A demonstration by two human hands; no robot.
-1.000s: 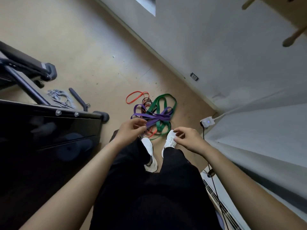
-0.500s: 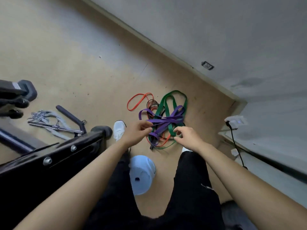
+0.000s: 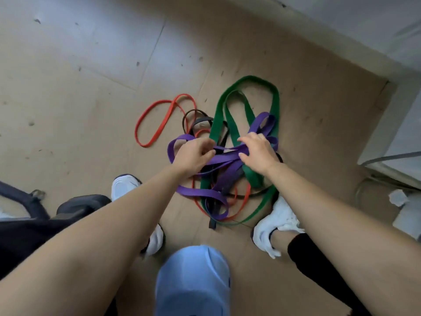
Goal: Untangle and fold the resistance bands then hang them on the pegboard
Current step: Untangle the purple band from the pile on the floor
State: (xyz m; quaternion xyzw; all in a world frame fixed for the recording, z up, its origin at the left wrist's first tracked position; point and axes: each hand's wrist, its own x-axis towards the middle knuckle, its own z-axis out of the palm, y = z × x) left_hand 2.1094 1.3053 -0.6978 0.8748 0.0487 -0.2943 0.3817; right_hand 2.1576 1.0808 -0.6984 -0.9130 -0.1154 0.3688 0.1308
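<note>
floor [image 3: 91,76], tangle toward far-right corner | orange band [image 3: 157,102] loop at tangle's left edge, flat | your left hand [image 3: 193,153] curled, gripping purple band [image 3: 224,158] | purple band runs across between both hands | your right hand [image 3: 259,151] fingers and thumb curled round same purple band | green band [image 3: 250,78] loops rightmost, under purple, black band [image 3: 201,120] mixed in

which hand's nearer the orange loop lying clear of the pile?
Left. The left hand holds the purple band just beside the orange loop; the right hand is farther off, over the green band.
</note>
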